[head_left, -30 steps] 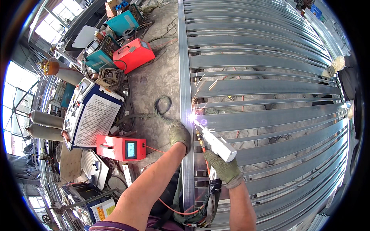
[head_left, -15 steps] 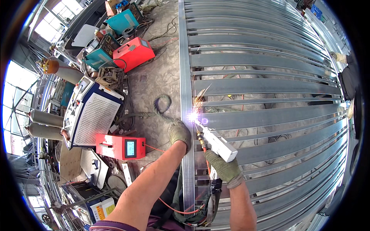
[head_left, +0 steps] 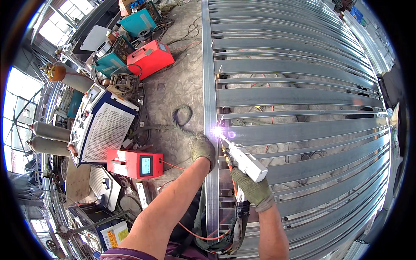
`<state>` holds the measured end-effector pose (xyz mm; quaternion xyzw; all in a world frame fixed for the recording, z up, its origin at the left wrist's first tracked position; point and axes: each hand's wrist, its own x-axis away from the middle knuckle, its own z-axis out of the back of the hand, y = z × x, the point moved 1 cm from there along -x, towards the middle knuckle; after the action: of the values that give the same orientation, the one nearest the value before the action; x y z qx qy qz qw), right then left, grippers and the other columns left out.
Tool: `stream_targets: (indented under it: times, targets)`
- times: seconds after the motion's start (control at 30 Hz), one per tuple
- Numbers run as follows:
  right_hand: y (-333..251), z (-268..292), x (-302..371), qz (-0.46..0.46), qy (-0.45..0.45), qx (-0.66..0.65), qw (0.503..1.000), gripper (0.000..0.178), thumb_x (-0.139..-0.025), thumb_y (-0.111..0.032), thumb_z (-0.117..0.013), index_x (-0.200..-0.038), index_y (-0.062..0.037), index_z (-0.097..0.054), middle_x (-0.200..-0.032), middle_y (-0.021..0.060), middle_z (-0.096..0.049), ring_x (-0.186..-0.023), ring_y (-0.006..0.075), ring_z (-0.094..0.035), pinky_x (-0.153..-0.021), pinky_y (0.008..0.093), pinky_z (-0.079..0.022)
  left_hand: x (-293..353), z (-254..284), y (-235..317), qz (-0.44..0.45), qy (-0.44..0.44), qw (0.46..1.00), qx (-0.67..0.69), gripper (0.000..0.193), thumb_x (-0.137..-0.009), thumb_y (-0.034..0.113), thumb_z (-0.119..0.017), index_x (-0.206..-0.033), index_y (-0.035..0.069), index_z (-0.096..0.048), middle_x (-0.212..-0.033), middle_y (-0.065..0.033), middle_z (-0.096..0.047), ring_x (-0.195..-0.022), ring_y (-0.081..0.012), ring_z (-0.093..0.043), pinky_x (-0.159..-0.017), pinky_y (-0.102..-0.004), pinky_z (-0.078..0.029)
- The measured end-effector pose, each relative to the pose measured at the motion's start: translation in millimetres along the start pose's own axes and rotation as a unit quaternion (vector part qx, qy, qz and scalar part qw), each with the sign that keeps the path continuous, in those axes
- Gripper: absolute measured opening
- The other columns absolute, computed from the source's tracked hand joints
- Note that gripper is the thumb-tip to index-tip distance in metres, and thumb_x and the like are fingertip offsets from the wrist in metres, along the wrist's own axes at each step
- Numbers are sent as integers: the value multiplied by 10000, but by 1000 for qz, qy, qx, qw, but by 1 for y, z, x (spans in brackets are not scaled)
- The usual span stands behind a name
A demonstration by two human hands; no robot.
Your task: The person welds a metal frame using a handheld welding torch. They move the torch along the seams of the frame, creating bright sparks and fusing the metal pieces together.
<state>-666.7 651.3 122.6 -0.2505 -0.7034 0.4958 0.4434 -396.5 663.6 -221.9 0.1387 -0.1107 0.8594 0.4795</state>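
My right hand (head_left: pixel 252 187), in a grey-green work glove, is closed round the grip of a white handheld welding gun (head_left: pixel 248 164). The gun's tip points up and left to the joint where a flat steel slat (head_left: pixel 294 131) meets the long steel side rail (head_left: pixel 209 86). A bright violet-white weld spot (head_left: pixel 217 131) glares there with short sparks, hiding the joint itself. My left hand (head_left: pixel 202 149), gloved alike, grips the outer edge of the rail just left of and below the glare; its fingertips are partly hidden. An orange hose (head_left: pixel 231 173) runs down from the gun.
Parallel slats fill the right side, with gaps showing the floor. On the left are a red machine with a screen (head_left: pixel 135 164), another red machine (head_left: pixel 149 59), a white-and-blue cabinet (head_left: pixel 108 125) and gas cylinders (head_left: pixel 50 146). A green rope (head_left: pixel 182 117) lies near the rail. Another person's dark sleeve (head_left: pixel 390 89) shows far right.
The tall orange spray of sparks above the weld has shrunk to a small burst. The other person's glove at the upper right has gone from sight. My hands have hardly moved.
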Motion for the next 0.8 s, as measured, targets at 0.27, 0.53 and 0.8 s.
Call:
stream_targets:
  times: [0.27, 0.53, 0.8]
  targets:
    - [-8, 0, 3, -25, -4, 17, 1000, 553, -933, -120, -800, -1431, 0, -591, -1144, 33, -676, -918, 98, -597, -769, 282, -537, -4, -9, 4, -47, 16, 985, -165, 409, -1035, 236, -496, -1372, 85, -672, -1327, -139, -670, -1242, -309, -612, -1020, -434, -442]
    - [0, 10, 7, 0, 28, 23, 999, 431, -956, -142, -787, -1343, -2, -663, -1044, 27, -720, -845, 90, -632, -713, 289, -545, 11, 48, 43, 133, -33, 964, 228, 361, -1083, 237, -401, -1314, 148, -663, -1232, -113, -650, -1177, -270, -610, -995, -388, -439]
    - [-7, -3, 8, -25, 0, 4, 1000, 410, -956, -123, -783, -1330, -8, -661, -1036, 22, -718, -842, 90, -640, -717, 289, -551, -19, -43, -11, 33, 50, 998, -2, 388, -1053, 207, -458, -1374, 141, -667, -1330, -116, -663, -1236, -309, -613, -1002, -426, -452]
